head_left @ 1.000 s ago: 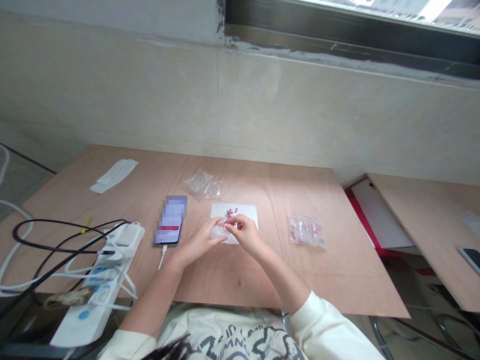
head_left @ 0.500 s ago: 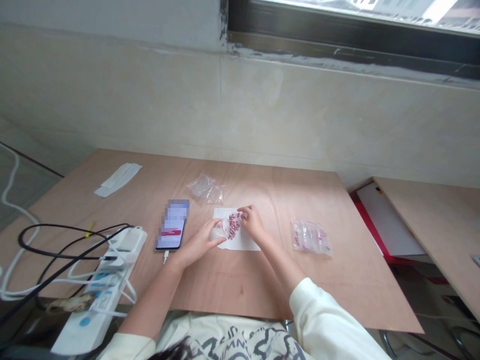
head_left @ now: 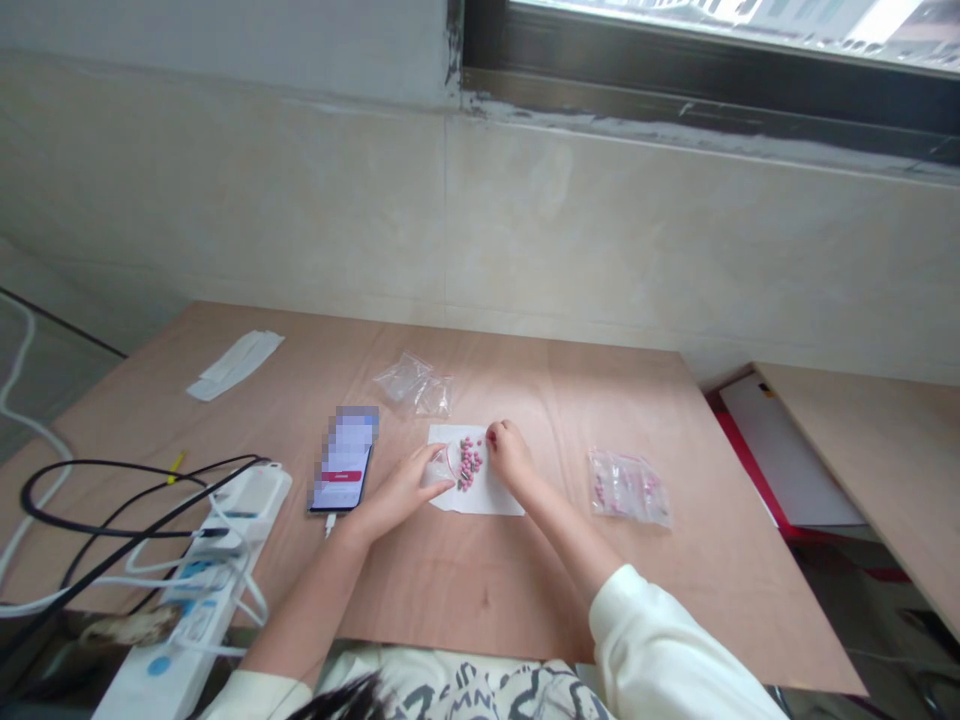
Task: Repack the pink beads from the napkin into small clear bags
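Several small pink beads (head_left: 469, 463) lie in a loose pile on a white sheet of paper (head_left: 487, 500) in the middle of the table. To the left of the pile, my left hand (head_left: 409, 482) holds a small clear zip bag (head_left: 444, 463) between thumb and fingers, its mouth facing the beads. My right hand (head_left: 510, 452) is just right of the pile over the paper, fingertips pinched together. Whatever those fingertips hold, if anything, is too small to make out.
Empty clear bags (head_left: 416, 385) lie behind the paper, and a filled bag of pink pieces (head_left: 628, 487) lies to the right. A phone (head_left: 345, 460) on a cable, a power strip (head_left: 240, 500) with tangled cords and a white strip (head_left: 236, 365) occupy the left side.
My right hand has drawn back slightly to the right from the beads, its fingers now more curled. More of the pile shows. My left hand stays at the bag.
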A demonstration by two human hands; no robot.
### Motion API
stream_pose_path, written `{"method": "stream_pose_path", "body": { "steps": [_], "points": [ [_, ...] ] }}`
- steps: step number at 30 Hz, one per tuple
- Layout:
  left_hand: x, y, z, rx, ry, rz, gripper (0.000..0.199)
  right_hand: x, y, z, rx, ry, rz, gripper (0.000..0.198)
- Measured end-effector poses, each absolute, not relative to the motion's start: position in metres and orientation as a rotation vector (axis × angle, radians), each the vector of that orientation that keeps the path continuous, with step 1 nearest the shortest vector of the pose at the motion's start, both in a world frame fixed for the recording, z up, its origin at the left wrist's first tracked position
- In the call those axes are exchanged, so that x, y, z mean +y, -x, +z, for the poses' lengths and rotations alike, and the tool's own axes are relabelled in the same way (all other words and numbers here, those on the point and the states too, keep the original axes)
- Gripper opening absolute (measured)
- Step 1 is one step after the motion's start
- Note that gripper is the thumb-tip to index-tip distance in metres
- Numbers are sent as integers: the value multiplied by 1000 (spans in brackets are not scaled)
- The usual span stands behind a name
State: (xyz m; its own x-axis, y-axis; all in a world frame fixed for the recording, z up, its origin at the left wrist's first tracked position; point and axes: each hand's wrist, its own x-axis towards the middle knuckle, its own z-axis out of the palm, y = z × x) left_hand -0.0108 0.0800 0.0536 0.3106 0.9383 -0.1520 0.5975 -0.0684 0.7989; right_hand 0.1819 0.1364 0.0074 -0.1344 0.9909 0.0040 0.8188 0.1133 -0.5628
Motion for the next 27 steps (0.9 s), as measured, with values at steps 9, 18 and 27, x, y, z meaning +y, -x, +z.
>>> {"method": "stream_pose_path", "body": {
  "steps": [9, 18, 27],
  "points": [
    [68, 2, 55, 1396, -1802, 584, 47, 101, -163, 46, -1736, 1436, 1028, 6],
    [65, 3, 60, 1411, -1833, 584, 46, 117, -167, 25, -1816, 1669, 755, 17],
    [73, 10, 52, 1438, -1856, 573, 47, 127, -168, 23, -1938, 1703, 678, 11]
  ]
}}
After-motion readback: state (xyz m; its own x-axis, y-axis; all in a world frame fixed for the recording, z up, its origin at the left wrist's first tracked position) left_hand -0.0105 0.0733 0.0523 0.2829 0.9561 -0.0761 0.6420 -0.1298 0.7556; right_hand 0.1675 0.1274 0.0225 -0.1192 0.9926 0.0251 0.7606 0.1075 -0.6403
